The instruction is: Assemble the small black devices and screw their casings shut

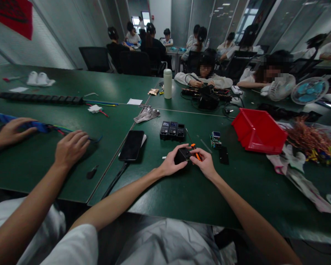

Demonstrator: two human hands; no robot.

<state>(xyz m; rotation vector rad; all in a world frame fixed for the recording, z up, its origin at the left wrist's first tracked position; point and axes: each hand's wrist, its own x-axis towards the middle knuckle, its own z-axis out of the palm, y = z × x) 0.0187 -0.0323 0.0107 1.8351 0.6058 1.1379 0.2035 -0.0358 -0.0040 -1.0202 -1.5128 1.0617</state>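
Green tabletop (pixel 160 206) under everything; I log this from my remote seat, with the held case as clock centre. That black case (pixel 181 156) is held up in front of the wearer, at the near part of the tabletop. Left grip (pixel 171 162): clamped on the case, thumb on the near side, fingers round the far side, which I judge keeps it steady. Right grip (pixel 204 162): closed on an orange-and-black tool (pixel 198 154), fingertips at the case's right edge; I cannot resolve the tool's type or tip. Both grips work close together, presumably so one braces against the other. At 11 o'clock, three black modules (pixel 172 131) sit in a row, apparently grouped as like pieces. At 2, a circuit board (pixel 215 140); at 3, a flat black plate (pixel 224 155); both near the right grip, likely for easy reach. Farther out at 2, a red bin (pixel 253 132). Between 9 and 10, a phone (pixel 131 145), well apart from the case; farther at 9, a co-worker's hand (pixel 15 133) on a blue-sleeved cable (pixel 41 126).
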